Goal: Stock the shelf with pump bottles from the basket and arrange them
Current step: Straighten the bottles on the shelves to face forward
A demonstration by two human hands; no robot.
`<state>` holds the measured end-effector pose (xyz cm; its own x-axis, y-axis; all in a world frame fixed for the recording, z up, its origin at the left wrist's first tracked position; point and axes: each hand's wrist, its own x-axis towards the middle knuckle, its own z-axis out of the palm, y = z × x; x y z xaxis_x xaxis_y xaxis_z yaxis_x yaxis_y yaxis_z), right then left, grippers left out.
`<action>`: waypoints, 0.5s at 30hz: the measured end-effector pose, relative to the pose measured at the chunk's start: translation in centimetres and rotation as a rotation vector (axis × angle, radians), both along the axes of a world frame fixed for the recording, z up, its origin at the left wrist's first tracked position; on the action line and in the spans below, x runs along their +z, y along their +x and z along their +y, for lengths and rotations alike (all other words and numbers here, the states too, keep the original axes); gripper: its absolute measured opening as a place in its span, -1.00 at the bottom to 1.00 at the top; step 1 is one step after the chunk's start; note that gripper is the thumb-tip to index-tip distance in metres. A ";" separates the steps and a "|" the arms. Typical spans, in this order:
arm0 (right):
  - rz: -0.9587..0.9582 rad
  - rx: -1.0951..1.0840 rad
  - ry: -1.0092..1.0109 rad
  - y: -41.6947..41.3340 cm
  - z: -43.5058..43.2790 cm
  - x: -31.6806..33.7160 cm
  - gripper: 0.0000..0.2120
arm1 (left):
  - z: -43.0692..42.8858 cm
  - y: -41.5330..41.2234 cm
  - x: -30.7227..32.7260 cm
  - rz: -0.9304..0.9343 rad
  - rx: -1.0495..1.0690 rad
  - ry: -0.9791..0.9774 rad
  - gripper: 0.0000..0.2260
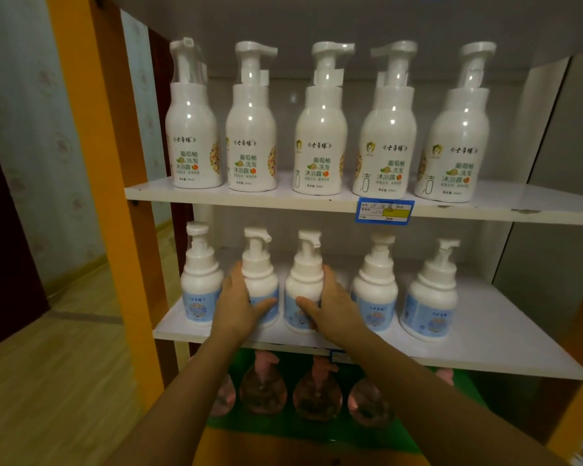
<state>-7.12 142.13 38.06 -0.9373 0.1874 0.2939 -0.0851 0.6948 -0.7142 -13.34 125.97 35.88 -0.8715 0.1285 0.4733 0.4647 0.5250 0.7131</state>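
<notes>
On the middle shelf (485, 334) stand several white pump bottles with blue labels. My left hand (238, 301) wraps around the second bottle from the left (261, 280). My right hand (334, 302) grips the third bottle (305, 280) beside it. Both bottles stand upright on the shelf board, close together. Three more blue-label bottles stand in the row: one at the far left (199, 280), two at the right (377, 284) (431, 294). No basket is in view.
The upper shelf (317, 200) carries several taller white pump bottles (320, 129) and a blue price tag (384, 211). Pink pump bottles (263, 385) sit on a green bottom level. An orange post (95, 163) frames the shelf's left side.
</notes>
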 end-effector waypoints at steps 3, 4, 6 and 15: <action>-0.039 -0.028 0.020 1.5 0.5 0.2 -0.32 | 0.6 1.8 0.6 0.064 0.111 -0.001 -0.33; -0.020 -0.047 0.026 2.6 0.9 0.1 -0.36 | 1.0 2.9 0.8 0.138 0.152 0.014 -0.36; 0.148 -0.096 0.041 5.2 2.5 -0.3 -0.61 | 2.1 5.6 0.9 0.322 0.144 0.054 -0.47; 0.210 -0.452 -0.224 9.1 13.0 -1.1 -0.30 | 12.3 8.8 0.5 -0.007 -0.236 -0.033 -0.27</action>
